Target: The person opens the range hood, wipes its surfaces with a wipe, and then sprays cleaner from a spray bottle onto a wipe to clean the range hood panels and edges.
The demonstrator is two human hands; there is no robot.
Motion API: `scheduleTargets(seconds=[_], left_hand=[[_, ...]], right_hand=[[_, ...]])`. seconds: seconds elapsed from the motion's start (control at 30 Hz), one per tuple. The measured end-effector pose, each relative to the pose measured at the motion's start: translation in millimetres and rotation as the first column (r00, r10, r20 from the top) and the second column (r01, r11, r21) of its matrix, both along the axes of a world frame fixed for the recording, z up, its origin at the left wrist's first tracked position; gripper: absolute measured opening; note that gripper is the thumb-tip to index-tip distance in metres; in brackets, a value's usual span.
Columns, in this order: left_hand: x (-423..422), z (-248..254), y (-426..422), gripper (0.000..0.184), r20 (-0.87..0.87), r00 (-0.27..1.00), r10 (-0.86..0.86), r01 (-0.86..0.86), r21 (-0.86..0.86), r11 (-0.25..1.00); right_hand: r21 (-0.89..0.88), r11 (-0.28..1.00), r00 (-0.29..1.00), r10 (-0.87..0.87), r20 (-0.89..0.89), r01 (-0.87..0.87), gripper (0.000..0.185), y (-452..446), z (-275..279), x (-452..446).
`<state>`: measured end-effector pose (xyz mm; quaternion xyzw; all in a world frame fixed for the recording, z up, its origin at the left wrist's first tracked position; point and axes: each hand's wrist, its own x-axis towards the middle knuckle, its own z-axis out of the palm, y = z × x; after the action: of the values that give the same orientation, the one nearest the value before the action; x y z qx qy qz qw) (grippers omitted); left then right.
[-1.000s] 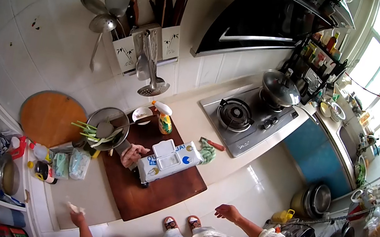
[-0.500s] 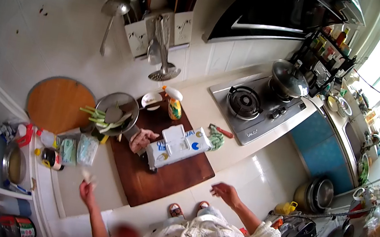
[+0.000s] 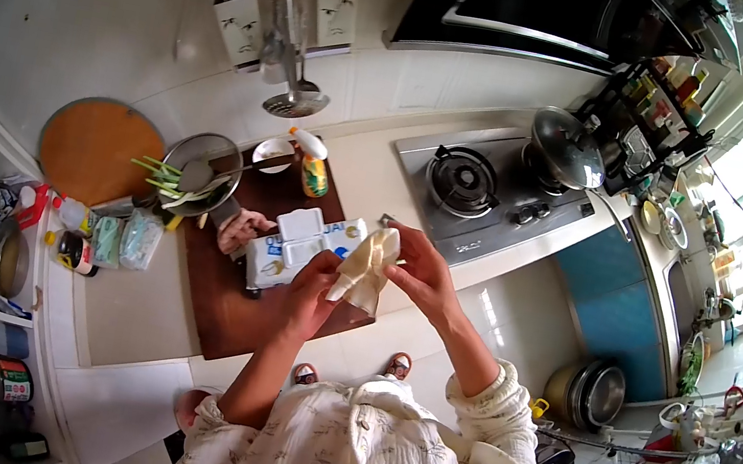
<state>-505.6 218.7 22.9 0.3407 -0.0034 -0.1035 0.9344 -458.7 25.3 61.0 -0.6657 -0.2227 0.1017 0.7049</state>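
cream sheet (image 3: 365, 269) | left hand (image 3: 311, 295): pinched on one edge | right hand (image 3: 427, 275): clamped opposite

- pale cream cloth or wipe (image 3: 366, 269), thin and soft, material not clear
- crumpled, folds running mostly top to bottom, bunched between the fingers, not spread flat
- gripped at both sides, left hand (image 3: 313, 291) on one edge, right hand (image 3: 424, 269) on the other
- pose roughly upright, lower edge uneven and hanging loose
- place: held up beside the right end of the white wipes pack (image 3: 302, 251), nearer the wearer, partly overlapping that end in view
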Motion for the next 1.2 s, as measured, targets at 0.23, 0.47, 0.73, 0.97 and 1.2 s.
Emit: scheduleTargets(seconds=[0.23, 0.47, 0.73, 0.97, 1.2], left_hand=[[42, -5, -104, 0.020, 0.172, 0.974, 0.149, -0.190, 0.256, 0.948], [75, -2, -183, 0.031, 0.221, 0.968, 0.121, -0.189, 0.322, 0.927], [127, 27, -196, 0.018, 0.272, 0.861, 0.430, -0.490, 0.219, 0.843], [183, 74, -169, 0.028, 0.127, 0.917, 0.379, -0.377, -0.041, 0.925], [274, 170, -107, 0.030, 0.639, 0.445, 0.628, -0.731, -0.146, 0.667]], right_hand=[[0.034, 0.972, 0.973, -0.231, -0.018, 0.231, 0.024, -95, 4, 37], [-0.046, 0.936, 0.716, -0.234, 0.658, 0.348, 0.038, -135, 24, 61], [-0.102, 0.969, 0.825, -0.132, 0.549, 0.224, 0.037, -134, 21, 104], [-0.363, 0.825, 0.459, 0.144, 0.876, 0.434, 0.034, -110, 90, 174], [0.315, 0.609, -0.392, -0.008, 0.920, 0.728, 0.036, -153, 298, 191]])
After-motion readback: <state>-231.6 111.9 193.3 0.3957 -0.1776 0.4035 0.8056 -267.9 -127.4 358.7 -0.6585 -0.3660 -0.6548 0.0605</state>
